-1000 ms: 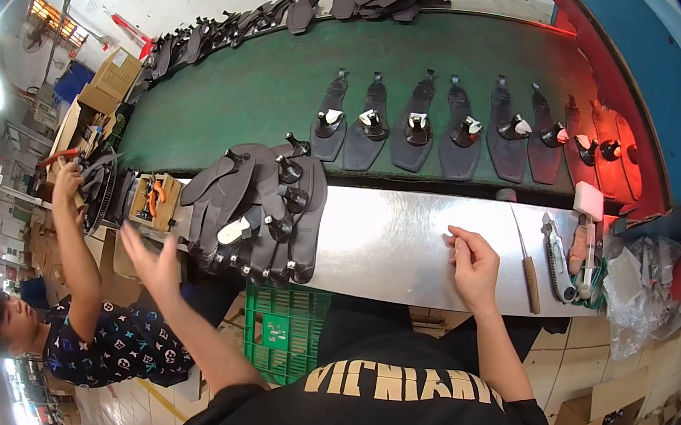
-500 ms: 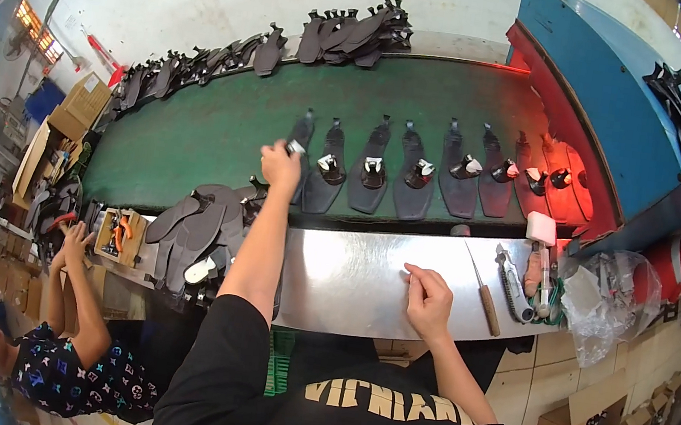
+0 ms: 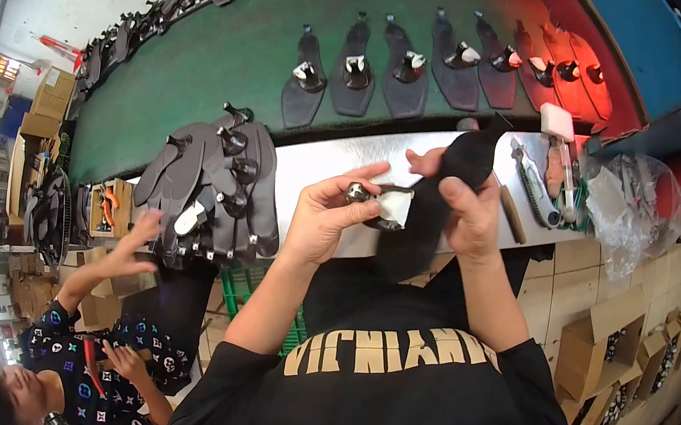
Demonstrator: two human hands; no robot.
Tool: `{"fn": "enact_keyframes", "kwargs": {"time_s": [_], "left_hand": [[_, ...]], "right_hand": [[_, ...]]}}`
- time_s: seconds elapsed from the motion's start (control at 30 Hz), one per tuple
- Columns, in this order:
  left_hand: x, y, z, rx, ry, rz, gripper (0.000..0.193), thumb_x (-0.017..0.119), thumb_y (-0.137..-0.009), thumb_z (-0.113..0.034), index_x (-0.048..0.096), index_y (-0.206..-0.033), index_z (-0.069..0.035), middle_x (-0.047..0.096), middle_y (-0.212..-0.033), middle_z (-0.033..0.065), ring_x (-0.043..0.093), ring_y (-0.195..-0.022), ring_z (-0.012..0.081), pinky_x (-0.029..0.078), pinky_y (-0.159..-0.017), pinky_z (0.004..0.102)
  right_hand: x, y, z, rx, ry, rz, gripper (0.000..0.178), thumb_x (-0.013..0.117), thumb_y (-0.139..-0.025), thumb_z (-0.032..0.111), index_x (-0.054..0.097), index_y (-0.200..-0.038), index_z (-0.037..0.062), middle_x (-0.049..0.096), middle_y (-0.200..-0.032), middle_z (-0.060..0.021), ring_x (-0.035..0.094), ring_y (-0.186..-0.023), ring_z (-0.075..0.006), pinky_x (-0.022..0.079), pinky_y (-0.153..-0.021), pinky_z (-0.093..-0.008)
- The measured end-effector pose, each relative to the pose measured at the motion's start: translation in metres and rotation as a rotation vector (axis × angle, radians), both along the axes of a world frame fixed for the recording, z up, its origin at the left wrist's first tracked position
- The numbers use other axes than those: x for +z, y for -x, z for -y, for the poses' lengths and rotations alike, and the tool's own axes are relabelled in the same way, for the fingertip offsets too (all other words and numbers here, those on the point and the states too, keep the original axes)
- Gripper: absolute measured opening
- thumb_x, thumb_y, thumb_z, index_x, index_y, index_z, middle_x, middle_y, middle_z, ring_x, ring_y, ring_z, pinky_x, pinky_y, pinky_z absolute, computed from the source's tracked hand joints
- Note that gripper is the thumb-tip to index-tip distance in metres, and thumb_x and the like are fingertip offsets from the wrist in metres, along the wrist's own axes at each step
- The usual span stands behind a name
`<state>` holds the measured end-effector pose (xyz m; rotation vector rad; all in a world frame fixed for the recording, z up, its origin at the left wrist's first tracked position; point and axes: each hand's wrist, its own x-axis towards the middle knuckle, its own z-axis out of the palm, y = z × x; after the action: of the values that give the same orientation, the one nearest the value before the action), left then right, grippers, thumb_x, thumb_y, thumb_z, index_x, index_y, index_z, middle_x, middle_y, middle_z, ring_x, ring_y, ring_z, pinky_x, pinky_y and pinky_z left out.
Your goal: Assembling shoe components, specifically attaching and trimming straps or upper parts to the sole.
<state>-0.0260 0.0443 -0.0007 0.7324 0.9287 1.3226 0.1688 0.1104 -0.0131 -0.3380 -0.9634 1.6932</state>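
My left hand (image 3: 330, 215) pinches a small glossy black piece with a white flap (image 3: 393, 206), perhaps a shoe heel, between thumb and fingers. Close beside it, my right hand (image 3: 473, 217) is closed on a black shoe sole (image 3: 470, 156), whose outline is partly lost in blur. Both hands are above the metal tabletop (image 3: 312, 166), in front of my chest. Beyond them on the green belt, several dark soles (image 3: 354, 68) lie in a row, each with a similar glossy black piece (image 3: 357, 70) on it.
To the left lies a pile of grey soles (image 3: 252, 166) with glossy black ends. A screwdriver-like tool (image 3: 512, 214), a cutter (image 3: 534, 182) and a plastic bag (image 3: 625, 207) lie right. A co-worker's raised hand (image 3: 133, 250) is near the pile. A wooden toolbox (image 3: 110, 208) stands beyond it.
The leftmost sole and its black piece have left the belt and are now in my hands. My left hand came back toward me; my right hand, formerly without anything, holds the sole. The view tilted down.
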Motion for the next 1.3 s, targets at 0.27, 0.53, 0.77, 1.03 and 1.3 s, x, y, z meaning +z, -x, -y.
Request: {"fn": "enact_keyframes", "kwargs": {"time_s": [0.27,0.53,0.77,1.03,1.3], "left_hand": [[-0.021,-0.002,0.022,0.055,0.077,0.019,0.031,0.071,-0.081,0.004,0.065,-0.111,0.000,0.065,-0.117,0.0139,0.067,-0.089,0.0144,0.059,-0.066,0.0250],[-0.026,0.002,0.036,0.013,0.082,0.083,0.033,0.066,-0.084,0.002,0.061,-0.116,0.000,0.061,-0.123,0.0242,0.067,-0.102,0.0269,0.062,-0.077,0.0361],[-0.025,-0.002,0.034,0.029,0.025,0.105,0.032,0.067,-0.081,0.006,0.063,-0.113,0.001,0.061,-0.123,0.0220,0.068,-0.094,0.0206,0.062,-0.071,0.0293],[-0.026,-0.001,0.035,0.026,0.021,0.088,0.033,0.066,-0.080,0.009,0.064,-0.111,0.000,0.060,-0.124,0.0223,0.067,-0.099,0.0224,0.062,-0.074,0.0309],[-0.024,0.000,0.035,0.017,0.036,0.072,0.034,0.066,-0.079,0.010,0.065,-0.112,0.002,0.060,-0.124,0.0216,0.066,-0.102,0.0227,0.061,-0.081,0.0341]], "right_hand": [[0.004,-0.031,0.042,-0.051,-0.222,0.653,0.032,0.076,-0.076,0.005,0.055,-0.099,0.0019,0.054,-0.093,-0.0018,0.052,-0.084,-0.0093,0.044,-0.077,-0.0230],[0.003,-0.026,0.064,-0.118,-0.288,0.703,0.051,0.073,-0.075,0.001,0.060,-0.125,0.0015,0.066,-0.096,-0.0091,0.062,-0.085,-0.0148,0.048,-0.080,-0.0259],[-0.004,-0.027,0.071,-0.102,-0.279,0.649,0.041,0.070,-0.076,-0.002,0.064,-0.117,0.0004,0.066,-0.095,-0.0095,0.063,-0.083,-0.0162,0.048,-0.074,-0.0252],[-0.004,-0.027,0.072,-0.100,-0.279,0.665,0.042,0.070,-0.076,-0.001,0.064,-0.117,0.0005,0.066,-0.095,-0.0098,0.063,-0.084,-0.0163,0.048,-0.075,-0.0252],[-0.007,-0.027,0.071,-0.080,-0.280,0.675,0.042,0.071,-0.076,0.000,0.065,-0.117,0.0009,0.066,-0.095,-0.0099,0.064,-0.084,-0.0172,0.048,-0.076,-0.0262]]}}
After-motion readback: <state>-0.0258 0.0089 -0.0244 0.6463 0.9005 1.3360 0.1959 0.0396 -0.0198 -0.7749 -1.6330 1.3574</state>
